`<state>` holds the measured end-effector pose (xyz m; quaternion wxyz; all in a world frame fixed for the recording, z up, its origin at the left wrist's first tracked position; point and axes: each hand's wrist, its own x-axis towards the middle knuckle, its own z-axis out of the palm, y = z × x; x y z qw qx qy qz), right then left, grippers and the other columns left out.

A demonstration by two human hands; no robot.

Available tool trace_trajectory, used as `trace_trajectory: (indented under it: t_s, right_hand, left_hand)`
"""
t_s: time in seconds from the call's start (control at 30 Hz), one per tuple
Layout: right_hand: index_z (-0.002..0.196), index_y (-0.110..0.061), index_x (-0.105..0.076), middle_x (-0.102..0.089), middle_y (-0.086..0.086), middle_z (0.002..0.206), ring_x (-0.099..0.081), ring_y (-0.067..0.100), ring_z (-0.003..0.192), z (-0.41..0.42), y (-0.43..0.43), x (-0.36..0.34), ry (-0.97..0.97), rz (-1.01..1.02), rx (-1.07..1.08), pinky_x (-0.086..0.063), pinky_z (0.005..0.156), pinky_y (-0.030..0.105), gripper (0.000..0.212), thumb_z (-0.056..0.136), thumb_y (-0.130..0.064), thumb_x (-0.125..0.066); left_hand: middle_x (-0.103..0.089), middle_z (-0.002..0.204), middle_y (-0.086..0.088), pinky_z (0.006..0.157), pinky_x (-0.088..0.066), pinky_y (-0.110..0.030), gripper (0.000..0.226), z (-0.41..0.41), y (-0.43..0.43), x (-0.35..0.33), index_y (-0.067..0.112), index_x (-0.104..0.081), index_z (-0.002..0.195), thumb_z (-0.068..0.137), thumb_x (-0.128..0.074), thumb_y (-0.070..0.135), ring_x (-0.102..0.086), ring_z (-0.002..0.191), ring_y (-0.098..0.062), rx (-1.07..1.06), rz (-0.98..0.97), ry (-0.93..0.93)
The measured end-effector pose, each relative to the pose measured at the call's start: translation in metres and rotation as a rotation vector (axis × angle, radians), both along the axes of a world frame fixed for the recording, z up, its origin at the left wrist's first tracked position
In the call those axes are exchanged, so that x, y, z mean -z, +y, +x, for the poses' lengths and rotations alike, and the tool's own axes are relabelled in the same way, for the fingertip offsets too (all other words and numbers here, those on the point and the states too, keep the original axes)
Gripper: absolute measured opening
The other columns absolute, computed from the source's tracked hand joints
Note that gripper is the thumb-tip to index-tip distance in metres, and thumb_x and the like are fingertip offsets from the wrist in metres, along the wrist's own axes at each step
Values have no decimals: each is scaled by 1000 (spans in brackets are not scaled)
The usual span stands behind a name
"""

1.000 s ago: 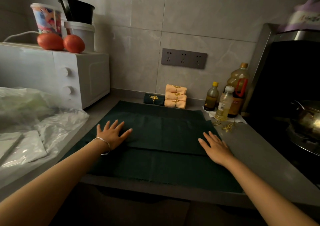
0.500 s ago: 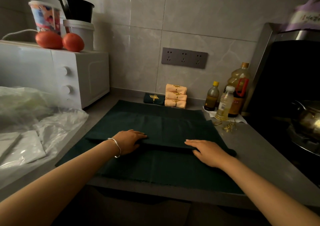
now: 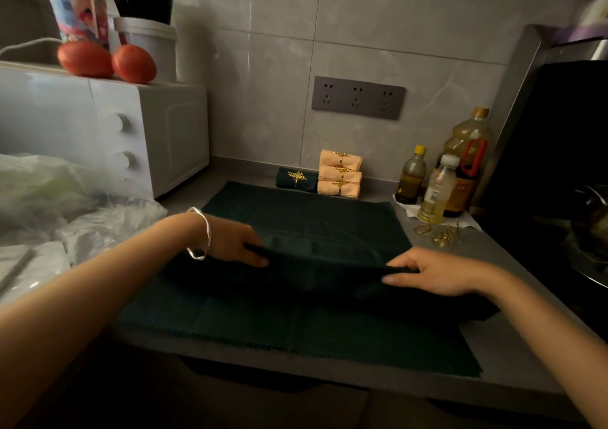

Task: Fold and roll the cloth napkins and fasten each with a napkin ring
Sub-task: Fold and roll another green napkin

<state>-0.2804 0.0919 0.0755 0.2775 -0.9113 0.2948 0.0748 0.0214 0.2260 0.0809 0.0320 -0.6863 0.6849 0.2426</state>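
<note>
A dark green cloth napkin [image 3: 325, 274] lies partly folded across the grey counter, on top of another flat green napkin [image 3: 296, 330]. My left hand [image 3: 235, 241] pinches the folded edge at its left end. My right hand [image 3: 434, 274] pinches the same edge at its right end, and the fold is lifted a little toward me. At the back wall sit one rolled green napkin [image 3: 296, 178] and three stacked peach rolls [image 3: 340, 173], each with a gold ring. Loose gold napkin rings [image 3: 439, 233] lie on the counter to the right.
A white microwave [image 3: 108, 129] with two tomatoes, cups and tubs on top stands at the left. Plastic bags [image 3: 65, 211] lie in front of it. Oil and sauce bottles [image 3: 441, 185] stand at the back right, beside a dark stove with a pot [image 3: 589, 221].
Both hands went from lying flat on the napkin to pinching its folded edge. They have drawn that fold toward me and raised it off the cloth beneath.
</note>
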Motion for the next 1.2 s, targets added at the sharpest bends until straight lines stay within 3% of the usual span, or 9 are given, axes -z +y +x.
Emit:
trace_trajectory:
  t_s: [0.1, 0.2, 0.33, 0.47, 0.77, 0.87, 0.93, 1.03, 1.2]
  right_hand:
    - [98, -30, -66, -68, -11, 99, -64, 1, 91, 11, -23, 1, -47, -101, 32, -51, 85, 22, 11, 91, -32, -58]
    - [91, -29, -66, -66, -10, 98, -60, 2, 92, 27, -48, 6, -53, -183, 82, -48, 85, 21, 6, 90, -31, -61]
    - [92, -28, -64, -63, -7, 100, -58, 7, 94, 48, -79, 23, 17, -213, 170, -46, 89, 26, 6, 91, -30, -58]
    - [89, -28, -62, -57, -10, 91, -54, 5, 86, 59, -95, 42, 61, -232, 252, -41, 71, 19, 4, 90, -31, -60]
    - [89, -28, -61, -60, -4, 96, -58, 9, 84, 69, -103, 55, 50, -210, 353, -44, 67, 21, 3, 90, -30, -58]
    - [88, -26, -60, -59, -3, 93, -58, 11, 82, 72, -103, 56, 58, -217, 374, -43, 64, 22, 4, 89, -30, -59]
    - [87, -26, -60, -59, -3, 92, -58, 12, 82, 73, -101, 57, 63, -225, 386, -43, 64, 23, 6, 88, -31, -59]
    - [93, -24, -58, -58, -1, 99, -58, 13, 87, 74, -95, 56, 71, -235, 416, -47, 71, 26, 10, 87, -32, -59]
    - [131, -23, -47, -45, 0, 137, -43, 18, 127, 88, -64, 67, -57, -520, 374, -35, 106, 34, 39, 93, -29, -53]
  left_hand:
    - [-64, 89, 2, 70, -46, -17, 19, 17, -19, 6, 20, -67, 96, 90, -58, 36, -58, 76, -9, -44, -132, 69]
    - [-62, 86, 7, 74, -45, -18, 8, 33, -44, 19, 25, -65, 89, 85, -66, 32, -58, 81, -10, -72, -267, 36]
    - [-61, 97, 1, 84, -46, -27, 19, 43, -76, 41, 16, -63, 105, 89, -62, 27, -56, 90, -13, -145, -263, -48]
    - [-61, 114, -5, 91, -47, -32, 24, 49, -96, 58, 17, -60, 112, 91, -58, 27, -57, 101, -19, -201, -252, -112]
    - [-46, 136, -6, 103, -36, -37, 42, 22, -105, 66, 19, -41, 135, 95, -49, 29, -44, 125, -24, -186, -392, -384]
    - [-37, 146, -3, 112, -28, -43, 45, -4, -107, 75, 27, -32, 143, 99, -39, 33, -34, 134, -23, -131, -415, -210]
    - [-25, 154, 1, 116, -12, -51, 48, -22, -107, 82, 31, -25, 147, 100, -29, 41, -20, 142, -24, -157, -340, -126]
    - [-4, 159, 5, 112, 6, -58, 53, -36, -110, 95, 36, -10, 149, 99, -17, 51, 2, 146, -27, -245, -241, -138]
    - [7, 158, 8, 112, 9, -59, 54, -40, -109, 107, 39, 2, 148, 98, -13, 53, 9, 145, -27, -288, -255, -193]
